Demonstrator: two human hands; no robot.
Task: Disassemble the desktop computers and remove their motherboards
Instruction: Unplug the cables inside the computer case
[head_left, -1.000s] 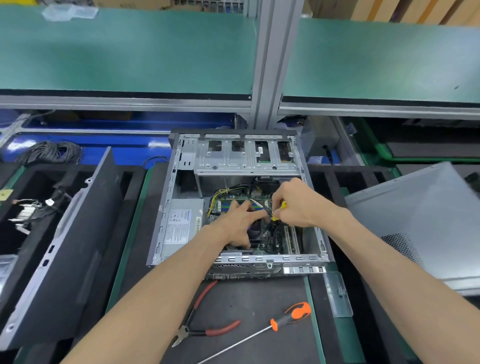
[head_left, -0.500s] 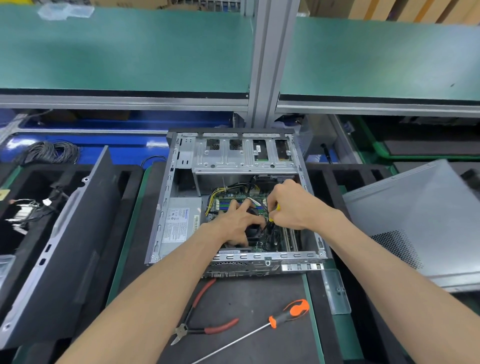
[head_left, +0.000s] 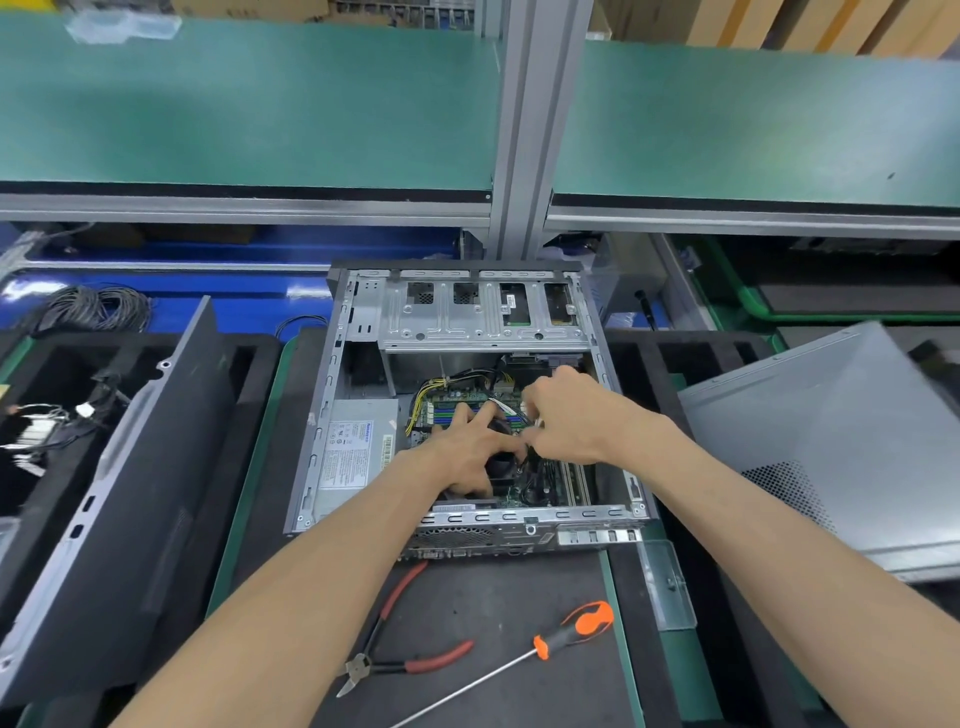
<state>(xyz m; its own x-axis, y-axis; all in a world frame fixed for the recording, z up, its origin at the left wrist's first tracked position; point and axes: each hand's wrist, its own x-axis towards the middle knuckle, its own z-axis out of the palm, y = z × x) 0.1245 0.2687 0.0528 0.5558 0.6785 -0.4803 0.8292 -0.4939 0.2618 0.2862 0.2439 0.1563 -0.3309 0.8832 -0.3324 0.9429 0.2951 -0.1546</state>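
An open desktop case (head_left: 467, 519) lies on its side on the mat in front of me. Its green motherboard (head_left: 447, 410) shows inside, with yellow and black cables above it. My left hand (head_left: 467, 452) rests with spread fingers on the black CPU fan (head_left: 501, 460). Just to its right, my right hand (head_left: 571, 421) is closed around a small screwdriver. The dark shaft (head_left: 531, 460) points down at the board beside the fan, and the fist hides the handle. A grey power supply (head_left: 353, 457) sits in the case's left side.
Red-handled pliers (head_left: 415, 660) and an orange-handled screwdriver (head_left: 576, 629) lie on the mat near me. A dark case panel (head_left: 130, 493) leans at the left and a grey side panel (head_left: 831, 441) at the right. A cable coil (head_left: 93, 309) lies far left.
The tool's yellow handle, visible in my right hand before, is now hidden in the fist. Both hands stay over the fan, and the left fingers have spread a little wider.
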